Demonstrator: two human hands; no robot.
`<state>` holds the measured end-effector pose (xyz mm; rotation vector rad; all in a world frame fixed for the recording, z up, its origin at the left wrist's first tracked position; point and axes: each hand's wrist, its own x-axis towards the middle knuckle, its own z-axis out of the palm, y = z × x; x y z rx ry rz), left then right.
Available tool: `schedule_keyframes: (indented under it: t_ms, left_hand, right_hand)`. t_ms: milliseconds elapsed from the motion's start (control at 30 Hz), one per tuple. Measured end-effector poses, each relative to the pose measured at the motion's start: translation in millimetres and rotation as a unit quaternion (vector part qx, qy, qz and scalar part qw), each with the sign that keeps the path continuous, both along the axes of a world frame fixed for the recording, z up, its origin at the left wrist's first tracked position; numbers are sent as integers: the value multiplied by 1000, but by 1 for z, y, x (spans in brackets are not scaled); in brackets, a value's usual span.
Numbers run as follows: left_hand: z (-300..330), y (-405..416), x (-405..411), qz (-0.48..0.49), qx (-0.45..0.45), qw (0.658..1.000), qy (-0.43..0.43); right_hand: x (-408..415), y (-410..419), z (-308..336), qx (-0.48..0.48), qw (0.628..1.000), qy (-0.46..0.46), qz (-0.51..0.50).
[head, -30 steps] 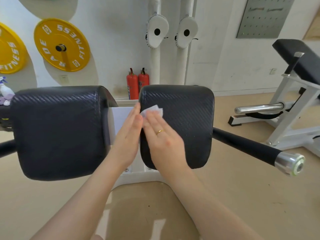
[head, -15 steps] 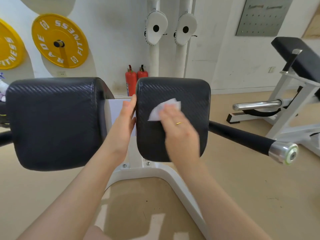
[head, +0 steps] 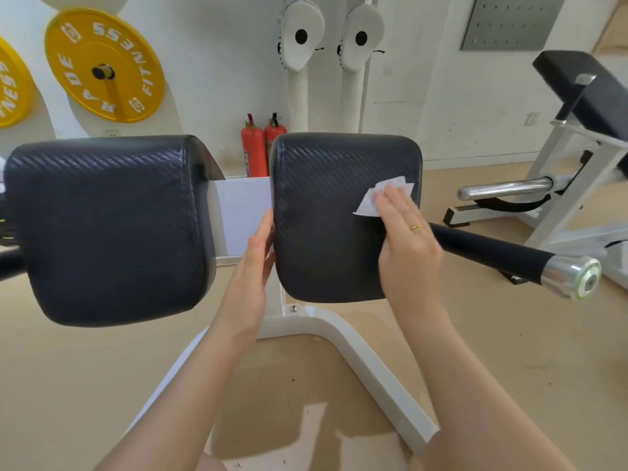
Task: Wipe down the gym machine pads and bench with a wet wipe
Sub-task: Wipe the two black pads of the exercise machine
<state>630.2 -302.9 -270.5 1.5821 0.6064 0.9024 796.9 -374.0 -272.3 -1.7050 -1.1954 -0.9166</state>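
Two black carbon-weave vinyl pads (head: 112, 229) top a white steel frame (head: 360, 362) on tan flooring (head: 509, 351); right hand (head: 404, 232), fingers straight, presses a crumpled white wet wipe (head: 368, 200) to the right pad (head: 326, 215), left hand (head: 253, 266) flat against its edge.

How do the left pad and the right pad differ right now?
The right pad has a wipe pressed on it by the right hand; the left pad has none. The left hand touches the right pad's inner edge, not the left pad. Both are black and textured.
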Motion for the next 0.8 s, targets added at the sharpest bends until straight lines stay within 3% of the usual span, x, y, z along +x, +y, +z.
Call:
schedule_keyframes:
  t_ms: [133,333,567,667,800]
  left_hand:
    - [-7,6,1,-4,-11,1000,-21]
    - [-19,7,-1,-5,52,999,-6]
    - [-10,2,7,32,28,999,21]
    - [-5,1,7,21,22,1000,3]
    - [-7,1,7,20,28,999,-13]
  right_hand:
    - [-43,11,-25,37,995,-26,86]
    - [-36,-3,-42,-42,969,-171,172]
    - [45,-13,7,-14,993,-115,18]
    - [28,-18,-21,-8,989,-132,66]
    - [-15,-39,-83,-89,972,-151,158]
